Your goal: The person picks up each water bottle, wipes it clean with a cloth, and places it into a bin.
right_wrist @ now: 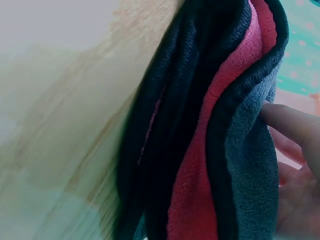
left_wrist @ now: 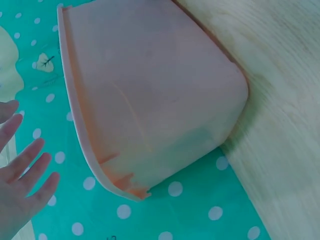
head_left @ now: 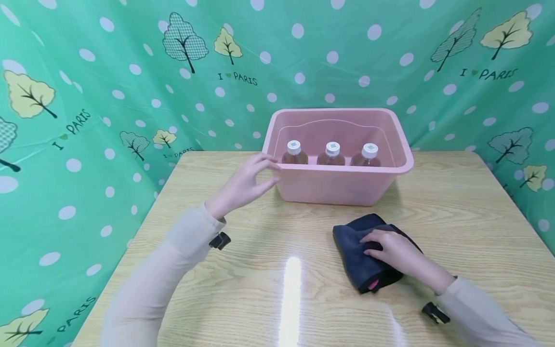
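A pink plastic bin (head_left: 334, 185) stands toward the back of the table, holding three bottles with white caps: a left bottle (head_left: 294, 153), a middle bottle (head_left: 332, 154) and a right bottle (head_left: 366, 155). At the bin's front left corner is my left hand (head_left: 248, 180), its fingers extended and spread; the left wrist view shows them beside the rim. My right hand (head_left: 396, 248) rests on a folded dark blue cloth (head_left: 353, 255) in front of the bin. The right wrist view shows the cloth's black edging and red inner side, with fingers (right_wrist: 290, 122) against its outer face.
The wooden table (head_left: 243, 289) reflects a bright strip of light near its front. Behind and to the left hangs a green curtain (head_left: 130, 96) with white dots and printed trees, close behind the bin.
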Demonstrator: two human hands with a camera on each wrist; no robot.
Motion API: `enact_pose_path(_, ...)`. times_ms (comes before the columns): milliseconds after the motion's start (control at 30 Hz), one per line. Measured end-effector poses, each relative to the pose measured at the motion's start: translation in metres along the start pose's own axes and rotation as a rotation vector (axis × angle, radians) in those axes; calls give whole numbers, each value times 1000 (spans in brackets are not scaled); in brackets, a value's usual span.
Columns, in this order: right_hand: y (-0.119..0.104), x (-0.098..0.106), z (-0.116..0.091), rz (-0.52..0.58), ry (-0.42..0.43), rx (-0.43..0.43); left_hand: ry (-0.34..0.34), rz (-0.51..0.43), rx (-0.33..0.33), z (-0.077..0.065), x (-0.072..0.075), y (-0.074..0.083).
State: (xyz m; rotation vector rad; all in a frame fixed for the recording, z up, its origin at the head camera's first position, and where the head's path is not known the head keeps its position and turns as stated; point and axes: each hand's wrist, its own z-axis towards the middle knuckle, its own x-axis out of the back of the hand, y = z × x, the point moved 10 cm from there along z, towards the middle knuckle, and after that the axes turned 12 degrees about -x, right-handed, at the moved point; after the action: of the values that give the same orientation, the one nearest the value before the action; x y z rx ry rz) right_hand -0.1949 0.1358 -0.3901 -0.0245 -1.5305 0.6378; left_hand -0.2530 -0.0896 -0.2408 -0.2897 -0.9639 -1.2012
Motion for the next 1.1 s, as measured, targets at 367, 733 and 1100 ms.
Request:
enact_pose_path(367, 1, -9, -4, -87, -71, -33, -47, -2, 40, -21, -12, -1)
enact_pose_path(733, 4, -18, -7, -157, -129, -30, -121, 13, 114, -44, -23, -9)
enact_pose_path(1100, 4, 9, -11, -59, 4, -38, -162, 69, 121, -64, -28, -11)
